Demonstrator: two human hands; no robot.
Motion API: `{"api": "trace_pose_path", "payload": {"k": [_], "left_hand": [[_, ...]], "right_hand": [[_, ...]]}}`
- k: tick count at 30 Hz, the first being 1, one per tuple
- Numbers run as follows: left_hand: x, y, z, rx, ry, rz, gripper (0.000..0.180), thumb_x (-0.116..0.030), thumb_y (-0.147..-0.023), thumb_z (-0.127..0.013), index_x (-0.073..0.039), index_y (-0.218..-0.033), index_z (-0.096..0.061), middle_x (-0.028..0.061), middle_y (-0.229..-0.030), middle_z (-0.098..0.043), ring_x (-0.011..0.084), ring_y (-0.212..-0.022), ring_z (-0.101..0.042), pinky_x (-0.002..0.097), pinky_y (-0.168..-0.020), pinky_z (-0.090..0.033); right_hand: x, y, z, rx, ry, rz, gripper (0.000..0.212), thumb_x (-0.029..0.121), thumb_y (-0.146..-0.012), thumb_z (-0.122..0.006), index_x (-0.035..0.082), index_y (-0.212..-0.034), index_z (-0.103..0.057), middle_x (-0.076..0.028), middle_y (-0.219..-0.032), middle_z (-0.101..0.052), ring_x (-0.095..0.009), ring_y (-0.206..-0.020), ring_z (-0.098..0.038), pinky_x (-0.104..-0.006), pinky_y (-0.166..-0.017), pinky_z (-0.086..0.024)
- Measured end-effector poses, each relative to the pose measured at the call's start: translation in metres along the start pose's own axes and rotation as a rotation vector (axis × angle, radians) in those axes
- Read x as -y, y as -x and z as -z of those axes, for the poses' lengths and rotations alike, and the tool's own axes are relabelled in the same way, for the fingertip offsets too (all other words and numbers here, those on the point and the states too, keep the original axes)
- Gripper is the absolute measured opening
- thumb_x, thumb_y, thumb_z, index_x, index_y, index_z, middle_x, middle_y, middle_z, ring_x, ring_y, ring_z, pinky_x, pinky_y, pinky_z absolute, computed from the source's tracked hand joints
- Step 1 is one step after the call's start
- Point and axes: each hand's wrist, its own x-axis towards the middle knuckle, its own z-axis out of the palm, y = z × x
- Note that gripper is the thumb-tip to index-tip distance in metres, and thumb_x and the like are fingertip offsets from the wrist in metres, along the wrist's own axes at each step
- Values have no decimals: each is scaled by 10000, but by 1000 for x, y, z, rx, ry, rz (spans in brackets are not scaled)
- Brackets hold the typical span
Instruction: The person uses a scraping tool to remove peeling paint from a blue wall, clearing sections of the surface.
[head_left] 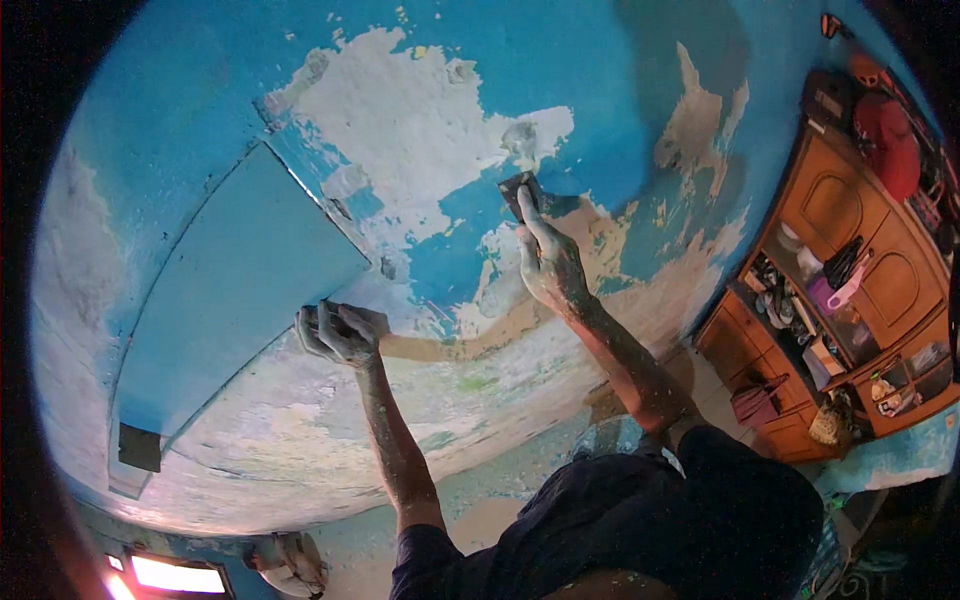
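My right hand (550,258), whitened with dust, is raised to a blue wall (590,60) with peeling paint. Its fingers grip a small dark flat scraper (517,194), the index finger stretched along it, at the edge of a bare whitish patch (400,130). Lower and to the left, my left hand (340,332) rests by the edge of a flat blue panel (235,270) set in the wall. Its dusty fingers are bent and somewhat apart, and I make out nothing held in them. A shadow partly darkens the fingertips.
A brown wooden cabinet (800,260) with bags and small items on its shelves stands at the right. A dark square (139,447) marks the panel's lower end. Paint flakes dot the floor (470,480). Another person (287,566) and a bright window (178,574) show at the lower left.
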Motion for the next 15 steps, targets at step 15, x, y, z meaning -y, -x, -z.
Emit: {"api": "trace_pose_path", "payload": {"k": [15], "left_hand": [[11, 9, 4, 94, 14, -26, 362, -214, -811, -601, -3, -1101, -551, 198, -1133, -461, 358, -1062, -432, 473, -869, -386]], "right_hand": [[4, -15, 5, -164, 206, 128, 409, 93, -882, -517, 73, -1288, -473, -211, -946, -632, -323, -817, -640, -368, -679, -505]]}}
